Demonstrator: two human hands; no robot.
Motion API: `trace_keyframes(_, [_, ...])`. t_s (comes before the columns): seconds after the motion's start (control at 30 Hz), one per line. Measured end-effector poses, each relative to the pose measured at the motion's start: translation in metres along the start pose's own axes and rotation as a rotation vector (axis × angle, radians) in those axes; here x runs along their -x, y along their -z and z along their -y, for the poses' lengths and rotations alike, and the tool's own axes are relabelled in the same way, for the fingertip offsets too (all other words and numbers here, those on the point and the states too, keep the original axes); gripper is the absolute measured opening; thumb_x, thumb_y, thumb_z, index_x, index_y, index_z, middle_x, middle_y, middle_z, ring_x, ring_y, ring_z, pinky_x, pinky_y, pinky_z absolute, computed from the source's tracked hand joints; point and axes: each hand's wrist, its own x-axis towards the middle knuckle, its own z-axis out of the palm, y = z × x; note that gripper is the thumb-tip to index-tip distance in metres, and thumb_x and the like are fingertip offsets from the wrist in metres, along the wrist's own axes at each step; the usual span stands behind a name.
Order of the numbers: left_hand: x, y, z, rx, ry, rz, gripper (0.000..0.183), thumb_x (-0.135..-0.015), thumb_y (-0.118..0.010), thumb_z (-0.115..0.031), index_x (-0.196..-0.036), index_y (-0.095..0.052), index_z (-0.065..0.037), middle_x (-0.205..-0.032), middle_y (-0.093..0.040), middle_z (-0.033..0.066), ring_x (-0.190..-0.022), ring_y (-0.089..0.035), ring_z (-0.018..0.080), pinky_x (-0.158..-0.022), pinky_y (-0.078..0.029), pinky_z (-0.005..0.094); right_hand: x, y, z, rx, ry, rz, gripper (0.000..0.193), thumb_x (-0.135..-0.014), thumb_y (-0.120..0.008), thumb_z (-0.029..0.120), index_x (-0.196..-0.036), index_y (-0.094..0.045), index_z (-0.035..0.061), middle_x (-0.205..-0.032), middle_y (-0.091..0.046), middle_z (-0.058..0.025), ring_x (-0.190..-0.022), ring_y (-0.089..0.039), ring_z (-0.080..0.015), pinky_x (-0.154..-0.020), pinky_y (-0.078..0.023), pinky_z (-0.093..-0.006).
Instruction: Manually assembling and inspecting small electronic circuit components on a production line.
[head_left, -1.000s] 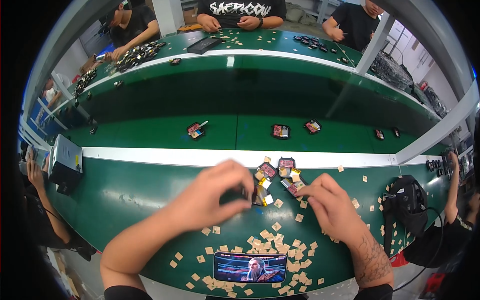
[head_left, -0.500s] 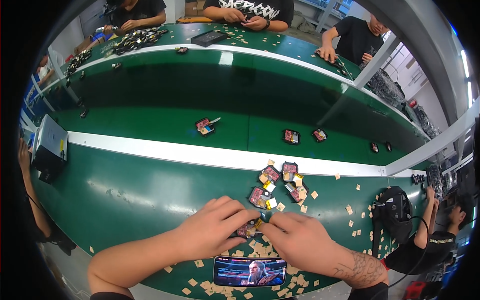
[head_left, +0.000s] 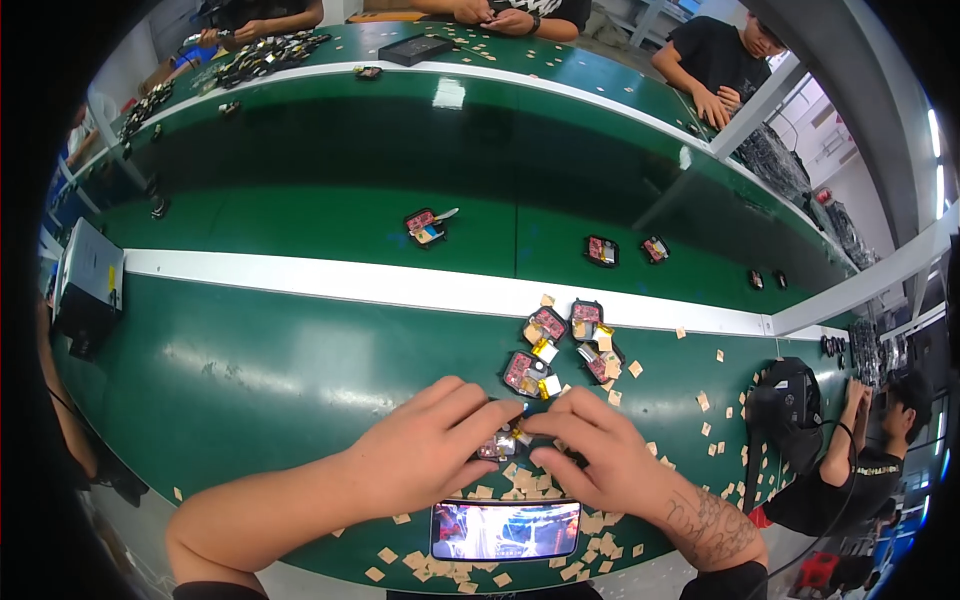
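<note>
A small black casing [head_left: 497, 447] with a red circuit board and a silver-and-yellow battery lies under my fingers. My left hand [head_left: 425, 435] is closed on its left side, index finger along the top and thumb below. The curled fingers of my right hand [head_left: 598, 450] touch its right edge by the battery; the thumb stands a little apart. Beyond my hands lie several similar open casings [head_left: 523, 372]. Nearer to me, a phone [head_left: 505, 530] with its screen lit lies among scattered small tan squares [head_left: 440, 566].
A white rail [head_left: 400, 283] crosses beyond the casings. Behind it, more casings [head_left: 602, 250] lie on a green strip. At the right are a black backpack [head_left: 785, 405] and a seated person [head_left: 850, 480]. A grey box [head_left: 90, 285] stands left. Other people work across the table.
My right thumb has moved away from the index finger, showing more of the casing. The phone's picture has changed. The view has shifted slightly. At far right, a co-worker's hands have come together.
</note>
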Motion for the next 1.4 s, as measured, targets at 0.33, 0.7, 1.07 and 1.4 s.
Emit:
trace_keyframes(0.33, [0.006, -0.001, 0.004, -0.046, -0.052, 0.039, 0.055, -0.083, -0.086, -0.011, -0.133, -0.064, -0.006, -0.115, -0.066, 0.0096, -0.11, -0.062, 0.0326, -0.095, -0.056, 0.0414, -0.001, 0.004, -0.011, 0.174, 0.154, 0.192, 0.039, -0.085, -0.076, 0.004, -0.122, -0.07, 0.0112, -0.106, -0.063, -0.0022, -0.082, -0.072, -0.026, -0.069, -0.061, -0.0364])
trace_keyframes(0.7, [0.01, -0.002, 0.008, -0.23, -0.158, 0.069, 0.036, -0.08, -0.085, -0.014, -0.114, -0.074, -0.015, -0.118, -0.066, 0.0049, -0.112, -0.063, 0.028, -0.091, -0.057, 0.041, -0.004, 0.01, -0.005, -0.166, -0.144, 0.241, 0.032, -0.092, -0.075, 0.0, -0.123, -0.068, 0.0055, -0.109, -0.069, -0.0113, -0.093, -0.075, -0.0309, -0.078, -0.061, -0.0382])
trace_keyframes(1.07, [0.01, -0.003, 0.004, -0.401, -0.225, 0.121, 0.034, -0.08, -0.078, -0.017, -0.113, -0.073, -0.014, -0.116, -0.063, 0.0056, -0.115, -0.061, 0.027, -0.092, -0.057, 0.0401, -0.007, -0.003, 0.019, 0.16, -0.1, 0.219, 0.037, -0.09, -0.075, 0.0, -0.126, -0.068, 0.0033, -0.11, -0.07, -0.0124, -0.09, -0.074, -0.0321, -0.076, -0.063, -0.0405])
trace_keyframes(1.4, [0.009, -0.003, 0.004, -0.16, -0.146, 0.037, 0.043, -0.081, -0.084, -0.01, -0.121, -0.067, -0.006, -0.112, -0.065, 0.0081, -0.107, -0.062, 0.0302, -0.092, -0.056, 0.0414, 0.004, -0.021, 0.014, -0.09, -0.205, 0.058, 0.028, -0.095, -0.074, 0.004, -0.122, -0.067, 0.0024, -0.105, -0.068, -0.0128, -0.084, -0.073, -0.0331, -0.069, -0.059, -0.0408])
